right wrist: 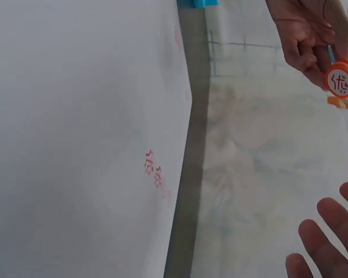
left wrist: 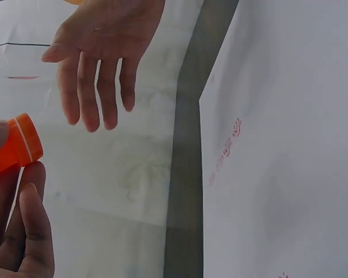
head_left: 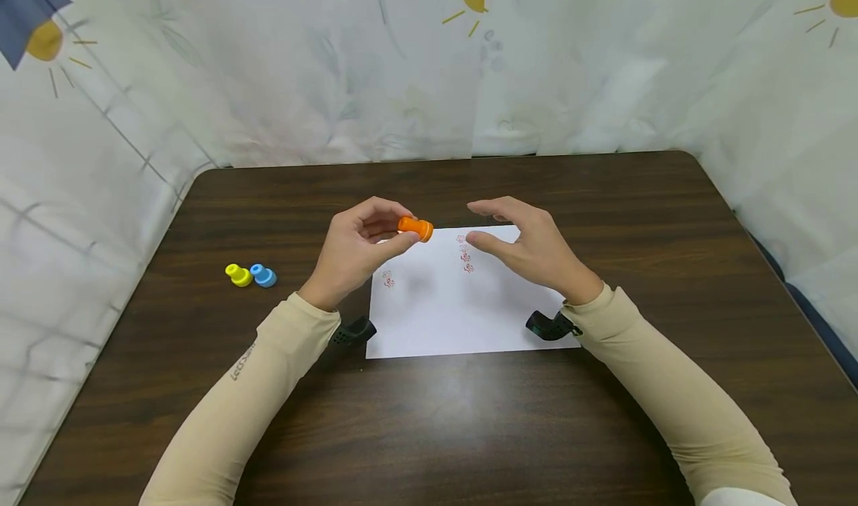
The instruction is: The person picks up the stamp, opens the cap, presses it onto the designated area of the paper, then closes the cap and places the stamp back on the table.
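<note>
Between its thumb and fingers, my left hand (head_left: 365,241) pinches an orange stamp (head_left: 416,229) above the upper left part of a white sheet of paper (head_left: 456,320). The stamp's round face, with a red character on it, shows in the right wrist view, where the orange stamp (right wrist: 340,79) points toward that camera. My right hand (head_left: 529,241) hovers over the sheet's right side with fingers extended, holding nothing and apart from the stamp. Red stamped marks (head_left: 465,254) form a short column near the paper's top middle, and another red mark (head_left: 388,279) lies near its left edge.
Left of the paper, a yellow stamp (head_left: 238,275) and a blue stamp (head_left: 264,276) stand side by side on the dark wooden table (head_left: 429,424). Behind the table's far edge hangs a pale patterned curtain (head_left: 335,81).
</note>
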`<state>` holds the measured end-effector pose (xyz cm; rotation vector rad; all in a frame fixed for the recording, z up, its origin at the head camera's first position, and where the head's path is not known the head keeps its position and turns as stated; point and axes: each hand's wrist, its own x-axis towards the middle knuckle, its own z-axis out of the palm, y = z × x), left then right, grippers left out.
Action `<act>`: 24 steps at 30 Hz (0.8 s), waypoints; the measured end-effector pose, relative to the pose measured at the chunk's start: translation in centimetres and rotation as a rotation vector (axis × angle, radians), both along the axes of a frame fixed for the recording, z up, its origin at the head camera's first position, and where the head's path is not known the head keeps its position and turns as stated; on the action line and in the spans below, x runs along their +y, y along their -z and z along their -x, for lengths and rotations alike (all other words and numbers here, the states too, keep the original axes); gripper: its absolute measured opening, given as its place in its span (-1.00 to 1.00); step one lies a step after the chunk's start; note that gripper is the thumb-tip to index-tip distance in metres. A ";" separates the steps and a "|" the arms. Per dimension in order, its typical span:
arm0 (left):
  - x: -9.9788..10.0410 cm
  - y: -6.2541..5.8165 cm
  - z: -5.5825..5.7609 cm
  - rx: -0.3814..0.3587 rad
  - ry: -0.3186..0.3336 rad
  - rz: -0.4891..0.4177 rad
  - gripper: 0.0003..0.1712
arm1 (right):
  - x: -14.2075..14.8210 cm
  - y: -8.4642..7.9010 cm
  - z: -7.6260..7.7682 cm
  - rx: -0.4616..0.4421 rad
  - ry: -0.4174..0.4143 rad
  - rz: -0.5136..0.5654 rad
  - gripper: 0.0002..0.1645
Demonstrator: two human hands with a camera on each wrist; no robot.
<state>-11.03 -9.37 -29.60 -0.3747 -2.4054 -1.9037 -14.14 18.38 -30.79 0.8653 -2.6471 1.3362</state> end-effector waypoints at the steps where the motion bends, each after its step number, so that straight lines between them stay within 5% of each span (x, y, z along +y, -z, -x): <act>1: -0.2 0.1 0.0 -0.002 -0.007 0.013 -0.66 | 0.2 0.0 0.1 -0.002 0.005 -0.020 -0.42; 14: -3.0 1.0 -0.5 0.010 -0.075 0.220 -0.70 | 2.8 1.3 0.5 -0.054 0.008 -0.307 0.00; 24: -5.3 1.8 -1.0 0.049 -0.118 0.356 -0.70 | 5.0 1.6 0.5 -0.043 0.000 -0.486 0.10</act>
